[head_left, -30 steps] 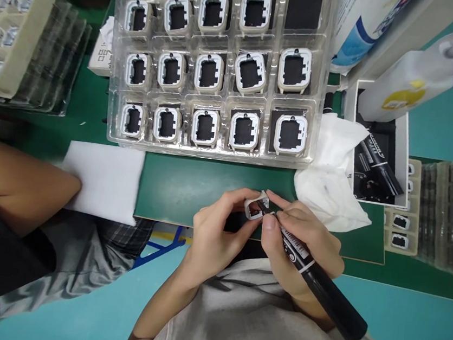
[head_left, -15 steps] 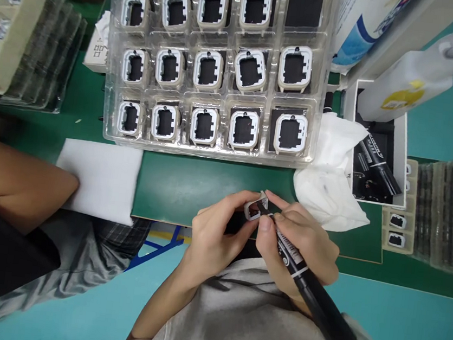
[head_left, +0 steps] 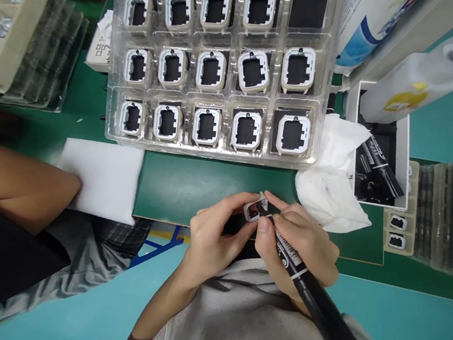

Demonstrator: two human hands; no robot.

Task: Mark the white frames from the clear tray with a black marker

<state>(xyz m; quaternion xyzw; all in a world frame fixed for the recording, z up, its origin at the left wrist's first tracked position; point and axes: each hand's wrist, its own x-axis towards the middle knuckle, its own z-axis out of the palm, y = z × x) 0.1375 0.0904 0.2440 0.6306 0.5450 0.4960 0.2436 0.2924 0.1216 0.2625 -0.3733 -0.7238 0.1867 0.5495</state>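
Note:
Between the thumb and fingers of my left hand (head_left: 215,231) is a small white square frame (head_left: 251,211), tilted on its side. My right hand (head_left: 300,241) grips a black marker pen (head_left: 311,291) like a pencil, its tip at the inside of the frame; exact contact is too small to tell. The pen's back end points down toward my shirt. Beyond my hands lies a clear plastic tray (head_left: 212,152) with similar white frames in its pockets. The top right pocket shows only a black pad (head_left: 309,8).
A co-worker's forearm (head_left: 24,180) rests by a folded white cloth (head_left: 100,177) on the left. Stacked trays (head_left: 31,49) stand behind it. On the right are crumpled white wipes (head_left: 332,176), a white box (head_left: 405,157) with markers, a bottle (head_left: 411,87) and more stacked trays (head_left: 451,212).
The view has shifted slightly, so the tray and table things sit a little further right. My hands, the frame and the pen keep nearly the same pose.

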